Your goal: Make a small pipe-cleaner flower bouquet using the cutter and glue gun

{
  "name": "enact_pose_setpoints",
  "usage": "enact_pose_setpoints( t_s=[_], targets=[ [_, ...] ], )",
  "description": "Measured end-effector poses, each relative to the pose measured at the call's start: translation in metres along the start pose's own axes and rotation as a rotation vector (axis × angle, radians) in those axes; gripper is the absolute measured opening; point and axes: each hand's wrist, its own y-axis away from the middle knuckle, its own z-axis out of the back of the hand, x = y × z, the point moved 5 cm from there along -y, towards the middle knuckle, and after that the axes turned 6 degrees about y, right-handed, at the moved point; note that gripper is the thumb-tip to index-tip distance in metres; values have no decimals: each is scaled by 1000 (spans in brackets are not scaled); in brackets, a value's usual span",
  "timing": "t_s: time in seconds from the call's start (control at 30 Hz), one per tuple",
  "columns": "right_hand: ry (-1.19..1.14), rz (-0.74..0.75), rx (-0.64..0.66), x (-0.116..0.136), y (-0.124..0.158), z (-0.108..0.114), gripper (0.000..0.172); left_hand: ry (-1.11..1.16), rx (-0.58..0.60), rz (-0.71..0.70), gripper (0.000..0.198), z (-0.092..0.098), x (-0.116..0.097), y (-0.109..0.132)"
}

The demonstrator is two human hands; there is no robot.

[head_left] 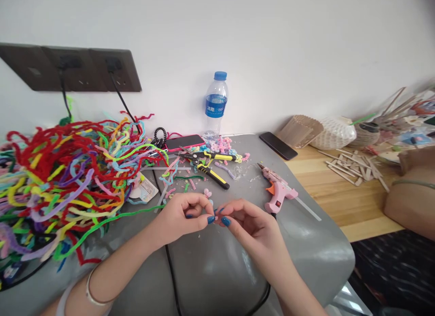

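Note:
Both hands meet over the grey table (210, 270), fingertips nearly touching. My left hand (190, 216) is closed in a pinch, thumb against index finger. My right hand (246, 221) pinches from the other side. A tiny pinkish bit shows between the fingertips, too small to make out. Beyond the hands lie yellow-and-black pliers (212, 164) and short fuzzy stem pieces (192, 184). The pink glue gun (280, 191) rests right of my right hand. A small pink fuzzy piece (207, 193) is just past my left hand.
A big heap of coloured fuzzy stems (68, 180) covers the left side. At the wall stand a water bottle (216, 103) and a pink-edged phone (185, 142). A black phone (277, 145) and wooden sticks (356, 166) lie right. Another person's arm (411, 198) shows far right.

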Motion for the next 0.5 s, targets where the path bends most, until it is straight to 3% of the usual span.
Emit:
enact_pose_setpoints(
  t_s=[0.5],
  targets=[
    [-1,91,4,3,-1,-5,3,-20,32,-19,9,1,-2,3]
  ],
)
